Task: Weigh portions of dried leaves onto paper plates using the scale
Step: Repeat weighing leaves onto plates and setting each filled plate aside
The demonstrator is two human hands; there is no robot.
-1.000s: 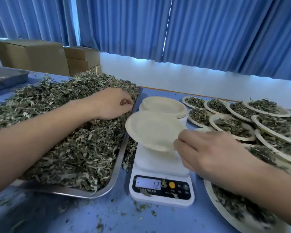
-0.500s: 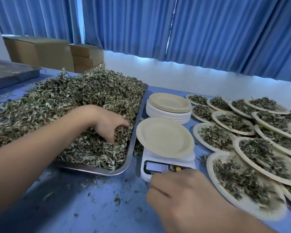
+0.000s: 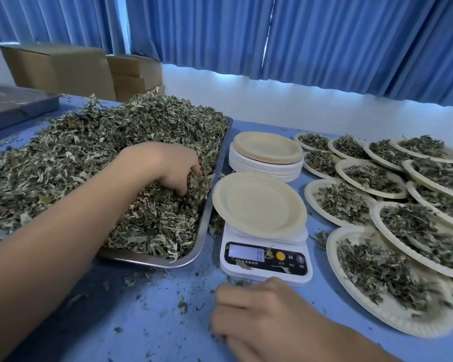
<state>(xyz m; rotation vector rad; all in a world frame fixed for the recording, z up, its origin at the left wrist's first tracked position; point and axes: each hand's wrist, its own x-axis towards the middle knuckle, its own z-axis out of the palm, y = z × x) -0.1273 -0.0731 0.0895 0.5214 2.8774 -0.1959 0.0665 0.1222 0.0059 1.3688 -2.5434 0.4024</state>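
One empty round beige paper plate [image 3: 259, 205] sits on the white digital kitchen scale [image 3: 264, 259], whose display reads 0, so the portion has not yet been started. Judging from this, the main risk is in the carry: the shallow steel tray [image 3: 202, 231] heaped with dried green leaves [image 3: 102, 158] lies just left of the scale, and a loose clump lifted across that gap could shed flakes onto the blue tabletop [image 3: 141, 309] or onto the scale's front panel (a few bits already lie there, beside the display). The plate also overhangs the scale on all sides, so a heavy drop near its rim could tip it or skew the reading. Too big a handful would overshoot the target weight and need picking back.

Left of the scale, the left hand [image 3: 168, 165] is dug into the heap, its fingers [image 3: 191, 171] curled down and closed around a clump of leaves near the tray's right edge. Just in front of the scale, the right hand [image 3: 262, 314] rests on the tabletop with its fingers [image 3: 236, 301] folded under, knuckles toward the scale; I cannot tell whether they pinch anything beneath. Behind the scale stands a stack of empty paper plates [image 3: 267, 152], and to its right lie many leaf-filled plates [image 3: 390, 278].
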